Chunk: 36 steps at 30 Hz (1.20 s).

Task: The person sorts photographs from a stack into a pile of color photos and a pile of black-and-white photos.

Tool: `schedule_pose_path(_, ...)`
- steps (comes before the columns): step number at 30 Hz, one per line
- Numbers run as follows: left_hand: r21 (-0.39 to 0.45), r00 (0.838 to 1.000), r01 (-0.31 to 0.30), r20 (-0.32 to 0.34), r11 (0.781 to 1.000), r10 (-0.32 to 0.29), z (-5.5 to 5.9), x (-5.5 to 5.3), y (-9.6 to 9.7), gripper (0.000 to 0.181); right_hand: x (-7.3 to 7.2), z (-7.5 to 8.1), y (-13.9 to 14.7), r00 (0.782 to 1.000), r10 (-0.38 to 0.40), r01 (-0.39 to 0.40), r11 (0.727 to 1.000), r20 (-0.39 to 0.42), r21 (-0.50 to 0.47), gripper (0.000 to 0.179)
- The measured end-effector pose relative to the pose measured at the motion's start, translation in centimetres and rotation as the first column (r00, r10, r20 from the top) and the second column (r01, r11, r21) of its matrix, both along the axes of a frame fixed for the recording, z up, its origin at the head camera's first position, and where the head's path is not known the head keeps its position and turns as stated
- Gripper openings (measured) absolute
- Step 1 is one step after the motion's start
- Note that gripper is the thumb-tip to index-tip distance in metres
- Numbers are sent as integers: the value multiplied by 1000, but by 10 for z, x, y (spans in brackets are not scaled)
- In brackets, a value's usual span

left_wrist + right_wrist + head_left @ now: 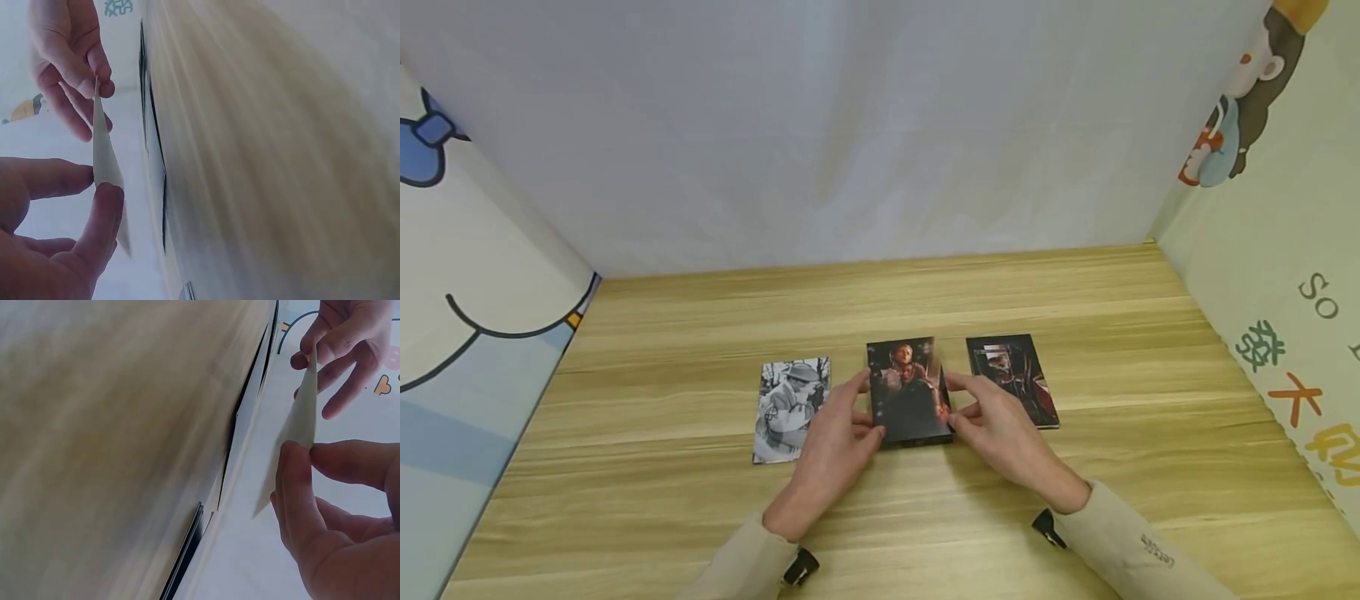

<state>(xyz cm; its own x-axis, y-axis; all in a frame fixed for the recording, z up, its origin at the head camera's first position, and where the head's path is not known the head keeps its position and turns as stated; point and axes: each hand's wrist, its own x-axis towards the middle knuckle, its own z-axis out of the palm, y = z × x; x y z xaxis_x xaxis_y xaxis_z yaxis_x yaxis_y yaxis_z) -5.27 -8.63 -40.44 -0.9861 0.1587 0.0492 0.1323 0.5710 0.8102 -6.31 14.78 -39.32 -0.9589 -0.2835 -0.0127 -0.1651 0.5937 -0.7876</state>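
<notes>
A dark photo card (912, 402) with two figures in warm light is held near the middle of the table. My left hand (837, 442) pinches its left edge between thumb and fingers, and my right hand (1004, 433) pinches the right edge. Both wrist views show the held card (107, 150) raised off the table, its pale side visible. To the left lies a black-and-white photo card (784, 417) of a person in a hat, its right edge partly behind my left hand. A dark photo card with a red patch (1017, 379) lies on the right.
The cards rest on a wood-grain table (700, 333). A pale cloth wall (737, 167) rises behind it, with printed panels at left and right. In the right wrist view, a dark-edged flat stack (184, 556) lies on the table.
</notes>
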Motion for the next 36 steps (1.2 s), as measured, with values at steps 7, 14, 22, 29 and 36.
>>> schedule_pose_path(7, 45, 998, -38, 54, 998, 35, 0, 1, 0, 95, -1, -1, 0, 1000, -19, 19, 1000, 3, -6, 63)
schedule_pose_path(14, 97, 996, -35, 81, 995, 27, -2, 0, -1, 93, -1, 0, 0, 999, -32, 32, 999, 11, -20, 64)
schedule_pose_path(22, 124, 998, -22, 59, 992, 15, -3, 0, -1, 78, 1, 0, 2, 1000, -22, 21, 999, -18, -42, 59)
schedule_pose_path(29, 141, 1000, -15, 21, 990, 12, -3, 1, 1, 72, 3, 0, 4, 999, -31, 30, 998, -27, -60, 56)
schedule_pose_path(36, 188, 999, -27, -19, 982, 31, -2, 2, 4, 65, 3, 1, 7, 997, -61, 56, 994, -56, -89, 54)
